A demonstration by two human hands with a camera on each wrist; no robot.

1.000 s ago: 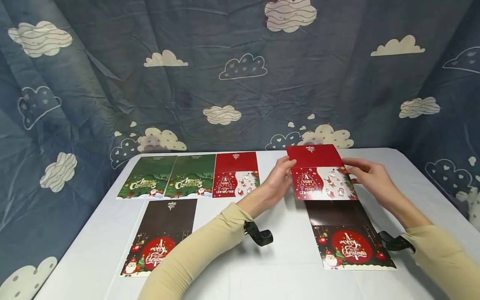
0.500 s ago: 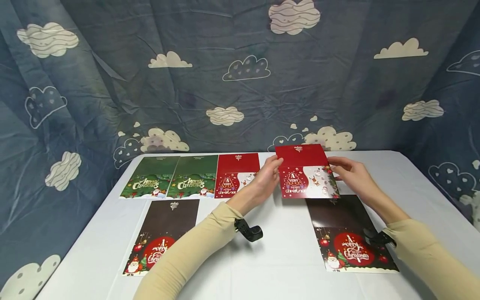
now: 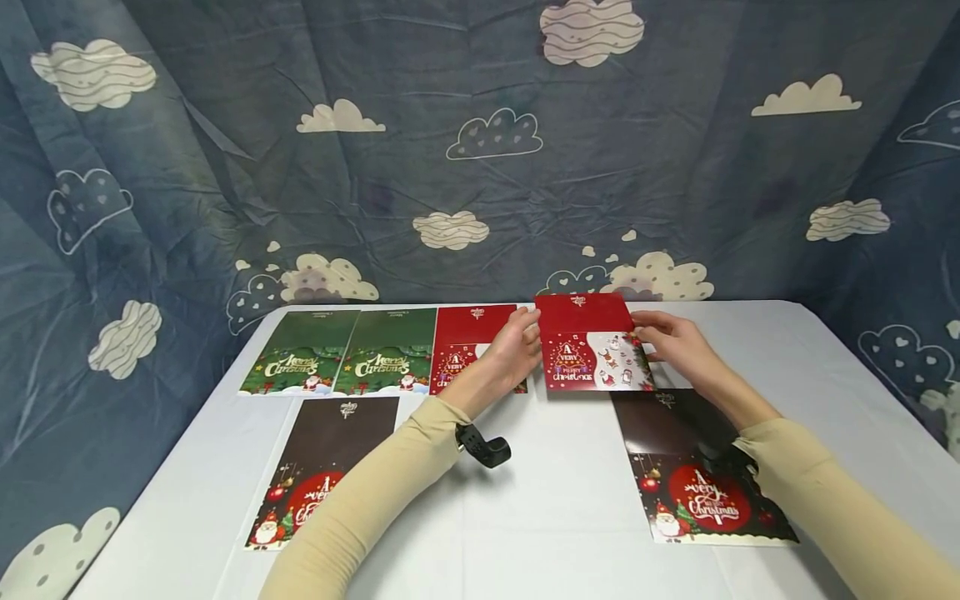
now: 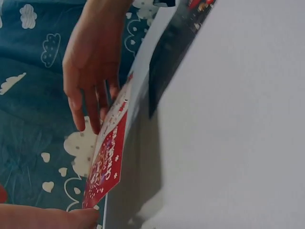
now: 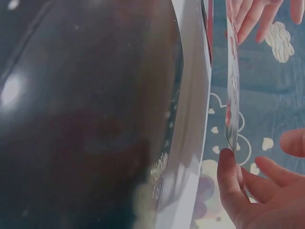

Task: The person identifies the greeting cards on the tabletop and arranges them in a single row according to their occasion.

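A red-and-white Christmas card, lying unfolded in the air, is held just above the back of the white table. My left hand grips its left edge; in the left wrist view the thumb meets the card's corner. At the right edge my right hand pinches the card between thumb and fingers, as the right wrist view shows. Just left of the held card lies a matching red card, partly covered by my left hand. Beneath my right forearm rests a dark Christmas card.
Two green Christmas cards, one at far left and another green card beside it, line the back. Nearer lies a second dark card, partly behind my left sleeve. A cloud-patterned cloth hangs behind the white table.
Both hands have carried the red-and-white card leftward, toward the matching red card, and slightly lower. More of the dark card's top at the right is uncovered.
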